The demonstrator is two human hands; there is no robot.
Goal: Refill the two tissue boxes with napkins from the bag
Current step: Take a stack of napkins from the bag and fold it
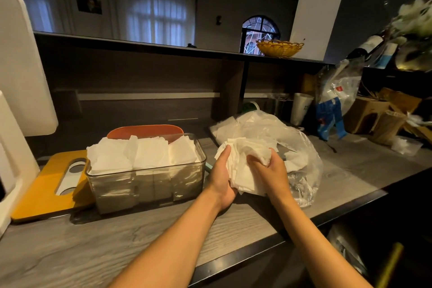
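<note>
Both hands are wrapped around one loose stack of white napkins (pixel 243 170), held just above the grey wood-grain worktop (pixel 93 248). The left hand (pixel 222 180) cradles the stack from below and the side, its grip curled with the thumb lying up along the stack's left edge. The right hand (pixel 268 168) has its grip pressed together on the stack's upper right, fingers bunched into crumpled paper. The napkins are thin, square and untidy, their corners fanning out of line.

Just behind and to the right of the hands lies the clear plastic bag (pixel 301 159), slumped open on the worktop with more white napkins showing inside. To the left stands a clear tissue box (pixel 145 184), lid off, packed with upright rows of napkins rising above its rim. A yellow lid (pixel 53 184) with an oval slot lies beside it, and an orange one (pixel 145 131) sits behind.
</note>
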